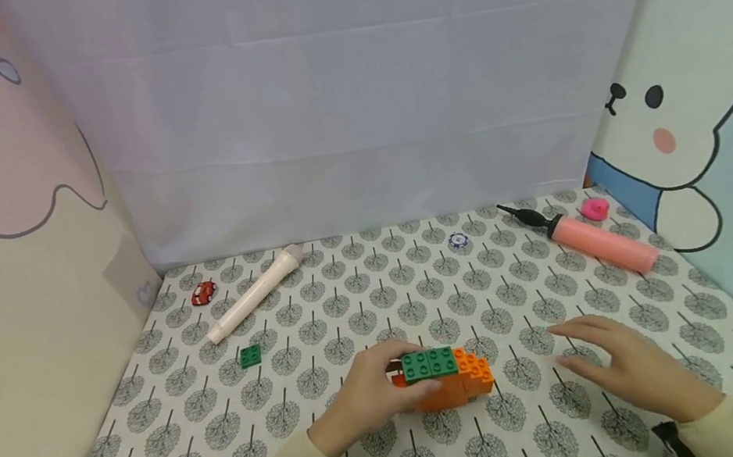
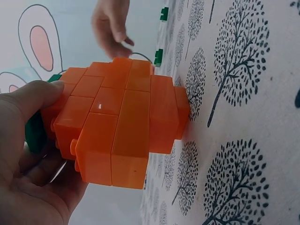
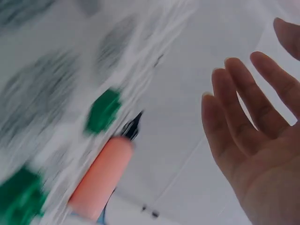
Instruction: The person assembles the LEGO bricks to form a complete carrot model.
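My left hand (image 1: 369,390) grips a built block of orange toy bricks (image 2: 110,110) by its left end, thumb on the near side. Green bricks (image 1: 429,363) with studs cap the top of this block. In the left wrist view the orange layers step in and out, low over the cloth. To the right, apart from the block, hovers my right hand (image 1: 633,370), its fingers extended and holding nothing. Green bricks (image 3: 104,111) lie on the cloth in the right wrist view, blurred. A single green brick (image 1: 250,355) lies at the left.
Toward the back left are a red toy car (image 1: 203,293) and a pale tube (image 1: 255,294). A blue-and-white chip (image 1: 458,240), a pink hand pump (image 1: 603,243) and a pink toy duck (image 1: 594,208) lie toward the back right. Fabric walls (image 1: 348,105) close three sides.
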The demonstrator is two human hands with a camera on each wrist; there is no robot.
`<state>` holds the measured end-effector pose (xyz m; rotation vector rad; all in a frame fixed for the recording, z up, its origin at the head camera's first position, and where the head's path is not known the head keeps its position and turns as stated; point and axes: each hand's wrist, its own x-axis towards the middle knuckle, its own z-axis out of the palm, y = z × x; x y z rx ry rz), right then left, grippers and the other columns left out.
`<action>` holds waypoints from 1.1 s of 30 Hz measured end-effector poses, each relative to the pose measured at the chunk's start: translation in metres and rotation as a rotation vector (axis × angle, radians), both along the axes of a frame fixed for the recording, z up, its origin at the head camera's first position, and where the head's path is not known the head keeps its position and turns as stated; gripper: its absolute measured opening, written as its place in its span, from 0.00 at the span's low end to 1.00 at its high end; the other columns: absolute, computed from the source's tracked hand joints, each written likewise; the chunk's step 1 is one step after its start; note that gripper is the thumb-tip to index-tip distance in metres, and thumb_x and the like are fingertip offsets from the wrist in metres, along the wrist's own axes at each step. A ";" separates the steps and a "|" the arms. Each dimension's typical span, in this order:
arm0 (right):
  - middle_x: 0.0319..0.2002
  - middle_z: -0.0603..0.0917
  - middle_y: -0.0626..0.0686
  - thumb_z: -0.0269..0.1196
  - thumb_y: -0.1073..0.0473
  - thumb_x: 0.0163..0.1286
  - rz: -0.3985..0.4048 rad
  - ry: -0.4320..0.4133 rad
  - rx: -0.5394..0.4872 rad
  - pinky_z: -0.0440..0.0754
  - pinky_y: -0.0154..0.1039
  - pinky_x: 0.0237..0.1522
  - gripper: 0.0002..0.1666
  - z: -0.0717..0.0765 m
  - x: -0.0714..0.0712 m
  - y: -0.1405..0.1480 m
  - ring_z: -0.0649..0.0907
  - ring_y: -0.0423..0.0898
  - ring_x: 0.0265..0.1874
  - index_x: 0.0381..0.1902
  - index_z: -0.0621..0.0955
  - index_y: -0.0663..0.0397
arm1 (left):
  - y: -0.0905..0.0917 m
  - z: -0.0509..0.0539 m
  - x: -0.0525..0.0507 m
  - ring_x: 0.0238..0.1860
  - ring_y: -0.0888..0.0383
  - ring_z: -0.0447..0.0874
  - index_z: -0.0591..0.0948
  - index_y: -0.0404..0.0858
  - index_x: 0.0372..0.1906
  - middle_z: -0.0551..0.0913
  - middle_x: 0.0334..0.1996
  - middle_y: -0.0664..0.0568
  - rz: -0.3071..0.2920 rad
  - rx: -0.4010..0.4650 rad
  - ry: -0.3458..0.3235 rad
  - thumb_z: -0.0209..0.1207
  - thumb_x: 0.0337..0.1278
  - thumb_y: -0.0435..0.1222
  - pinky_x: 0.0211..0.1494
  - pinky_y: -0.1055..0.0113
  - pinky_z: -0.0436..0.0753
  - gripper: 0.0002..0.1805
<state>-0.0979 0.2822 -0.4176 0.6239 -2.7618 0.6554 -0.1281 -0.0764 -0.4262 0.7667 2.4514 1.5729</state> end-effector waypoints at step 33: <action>0.46 0.83 0.66 0.67 0.48 0.67 -0.305 -0.413 0.168 0.84 0.55 0.35 0.30 -0.009 0.006 0.072 0.85 0.56 0.36 0.55 0.80 0.68 | 0.000 0.002 0.000 0.39 0.63 0.82 0.84 0.44 0.50 0.82 0.42 0.59 0.027 -0.038 -0.009 0.73 0.49 0.50 0.41 0.71 0.85 0.24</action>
